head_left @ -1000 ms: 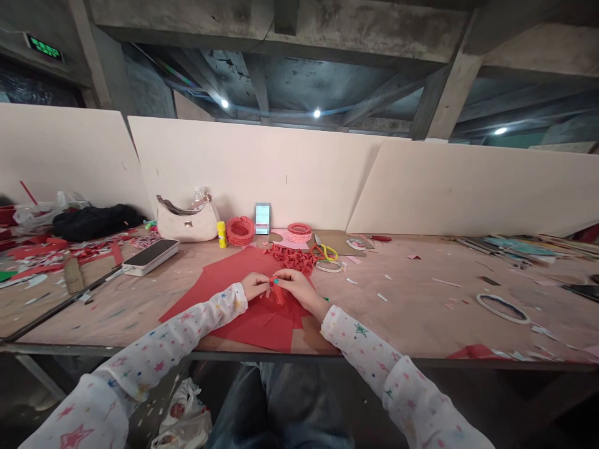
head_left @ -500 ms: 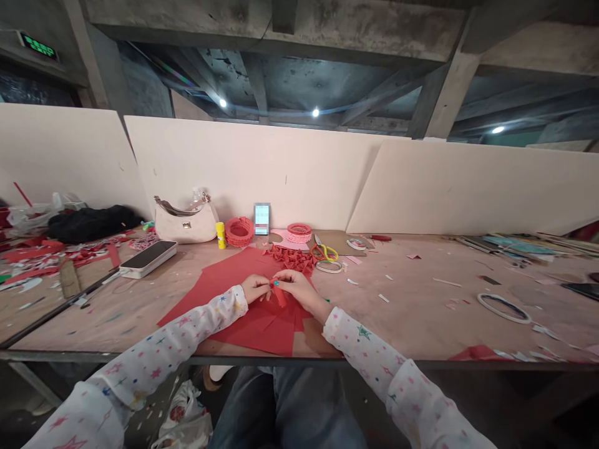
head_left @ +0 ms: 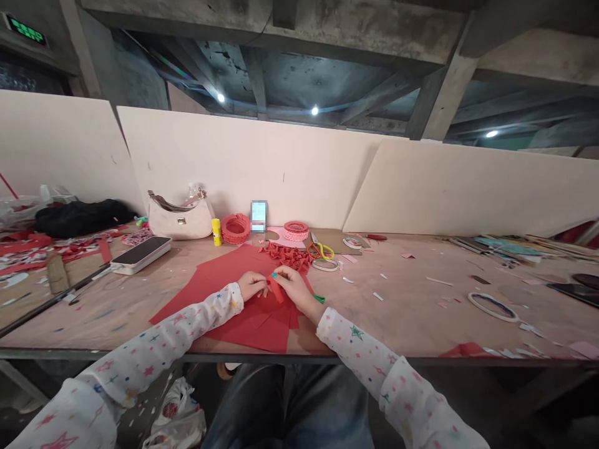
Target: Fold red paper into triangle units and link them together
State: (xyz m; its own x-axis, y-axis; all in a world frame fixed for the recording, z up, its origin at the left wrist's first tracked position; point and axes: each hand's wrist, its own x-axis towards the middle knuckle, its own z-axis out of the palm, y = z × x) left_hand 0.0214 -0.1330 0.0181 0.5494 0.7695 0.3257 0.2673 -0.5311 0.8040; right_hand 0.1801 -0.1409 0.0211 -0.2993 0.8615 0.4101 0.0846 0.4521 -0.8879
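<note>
My left hand (head_left: 252,285) and my right hand (head_left: 291,285) meet above red paper sheets (head_left: 219,293) spread at the table's front. Both are closed on a small red paper strip (head_left: 277,290), pinched between the fingertips. Its upper end is hidden by the fingers, while the lower part hangs between the hands. Just beyond them lies a heap of folded red paper pieces (head_left: 287,257). Yellow-handled scissors (head_left: 322,251) rest right of that heap, with a roll of tape (head_left: 326,265) in front. A green object (head_left: 319,299) shows partly beside my right wrist.
Behind the sheets stand a yellow glue stick (head_left: 216,232), red paper rings (head_left: 235,229), a lit phone (head_left: 259,216) and a stack of pink and red rings (head_left: 296,231). A handbag (head_left: 180,218) and a white power bank (head_left: 141,255) are left. A white ring (head_left: 493,307) lies right.
My hands stay together on the red paper strip, with only slight finger movement. The whole view has shifted a little, and more of the green object shows beside my right wrist.
</note>
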